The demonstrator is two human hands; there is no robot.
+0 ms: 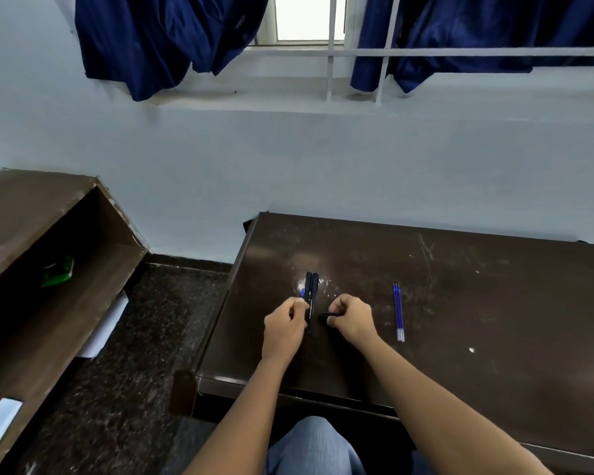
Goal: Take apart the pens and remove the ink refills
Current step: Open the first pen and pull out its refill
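Your left hand [283, 325] pinches the black pens [311, 294] on the counter [460, 303], probably to steady them. Just right of the pens, your right hand's [352, 317] grip nips a small black piece [327, 315]. The blue refills [398, 311] lie farther right of the pens, seemingly set aside as finished.

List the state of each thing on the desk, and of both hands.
Pens: two, black, lying side by side, touching.
Refills: blue, out of their pens, lying together to the right of the hands.
Left hand: curled round a blue-ended piece, beside the pens.
Right hand: pinches a small black piece.
Desk: scratched and scuffed.
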